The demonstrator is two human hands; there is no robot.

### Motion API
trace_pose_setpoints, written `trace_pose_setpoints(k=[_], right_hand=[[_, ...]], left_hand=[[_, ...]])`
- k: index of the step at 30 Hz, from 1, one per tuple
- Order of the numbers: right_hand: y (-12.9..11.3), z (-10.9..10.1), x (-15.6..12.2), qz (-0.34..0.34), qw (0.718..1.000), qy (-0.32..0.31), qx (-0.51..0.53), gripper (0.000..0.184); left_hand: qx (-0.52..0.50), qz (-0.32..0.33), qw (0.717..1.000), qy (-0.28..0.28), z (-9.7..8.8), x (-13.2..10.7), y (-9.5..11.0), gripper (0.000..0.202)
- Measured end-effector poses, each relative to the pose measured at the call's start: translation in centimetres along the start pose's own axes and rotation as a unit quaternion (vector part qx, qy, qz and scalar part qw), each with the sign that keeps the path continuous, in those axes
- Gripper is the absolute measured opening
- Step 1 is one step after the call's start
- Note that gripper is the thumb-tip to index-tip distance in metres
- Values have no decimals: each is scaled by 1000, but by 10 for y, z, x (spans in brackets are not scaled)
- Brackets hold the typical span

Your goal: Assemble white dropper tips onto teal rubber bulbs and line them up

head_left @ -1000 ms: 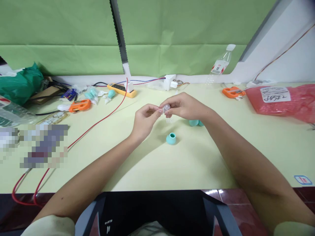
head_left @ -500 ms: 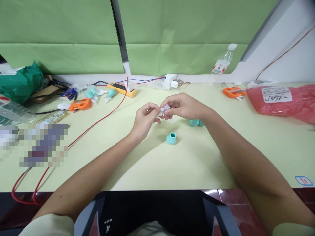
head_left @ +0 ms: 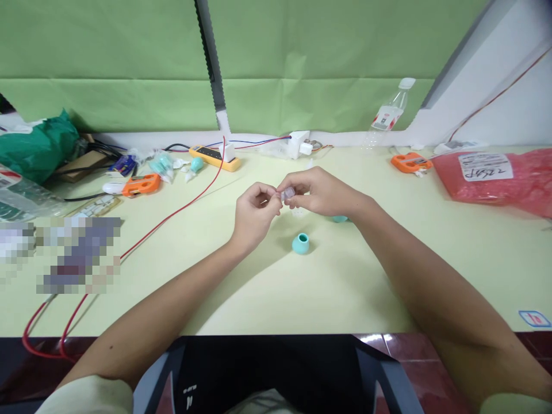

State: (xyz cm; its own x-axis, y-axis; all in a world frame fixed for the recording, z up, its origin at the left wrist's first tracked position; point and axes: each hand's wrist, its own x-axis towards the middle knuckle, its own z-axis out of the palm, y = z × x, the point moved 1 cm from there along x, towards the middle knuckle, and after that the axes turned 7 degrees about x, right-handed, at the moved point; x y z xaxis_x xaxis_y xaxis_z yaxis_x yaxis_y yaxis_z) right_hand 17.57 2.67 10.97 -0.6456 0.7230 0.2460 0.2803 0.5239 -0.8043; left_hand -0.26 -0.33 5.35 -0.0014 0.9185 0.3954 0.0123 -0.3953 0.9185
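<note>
Above the middle of the table, my left hand (head_left: 257, 214) and my right hand (head_left: 318, 192) meet, both pinching a small clear plastic piece (head_left: 287, 194). Its exact kind is too small to make out, and the fingers cover part of it. Just below the hands stands a small turquoise round pot (head_left: 301, 244), its dark round opening facing up. Another turquoise piece (head_left: 340, 218) shows under my right wrist, mostly hidden by it. Small clear bits (head_left: 298, 212) lie on the table beneath my right fingers.
At the back stand a white power adapter (head_left: 298, 145) and a yellow multimeter (head_left: 214, 158). An orange tool (head_left: 410, 163), a plastic bottle (head_left: 389, 112) and a red bag (head_left: 495, 178) are to the right. Leftward lie a red cable (head_left: 172, 210), another orange tool (head_left: 141, 184) and a green bag (head_left: 41, 146).
My fingers have shifted on the clear piece, and the left fingers have curled closer together. My right wrist now covers more of the turquoise piece behind it. The pot has stayed put.
</note>
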Motion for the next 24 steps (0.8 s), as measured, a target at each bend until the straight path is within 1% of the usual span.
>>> trace_pose_setpoints(k=[3,6,10,13,17,21,24], right_hand=[[-1,0,-1,-5,1000,1,-8,22],[-4,0,-1,-16,1000,3,-3,19],[-7,-1,-1,-57,997,33,-31,14],[-7,-3,0,-95,991,54,-83,13],[-4,-3,1,-129,981,62,-132,17],[-3,-1,1,-136,977,64,-151,21],[-6,0,0,-128,978,60,-155,23]], left_hand=[[-9,-4,1000,-15,-1,1,-2,12],[-42,-9,998,-42,-2,4,-5,13],[-80,11,995,-60,-2,6,-7,20],[-93,37,994,-54,-2,7,-7,28],[-88,47,994,-40,-2,8,-4,35],[-72,72,994,-32,-1,7,-2,40],[-33,112,993,-19,0,7,-2,38]])
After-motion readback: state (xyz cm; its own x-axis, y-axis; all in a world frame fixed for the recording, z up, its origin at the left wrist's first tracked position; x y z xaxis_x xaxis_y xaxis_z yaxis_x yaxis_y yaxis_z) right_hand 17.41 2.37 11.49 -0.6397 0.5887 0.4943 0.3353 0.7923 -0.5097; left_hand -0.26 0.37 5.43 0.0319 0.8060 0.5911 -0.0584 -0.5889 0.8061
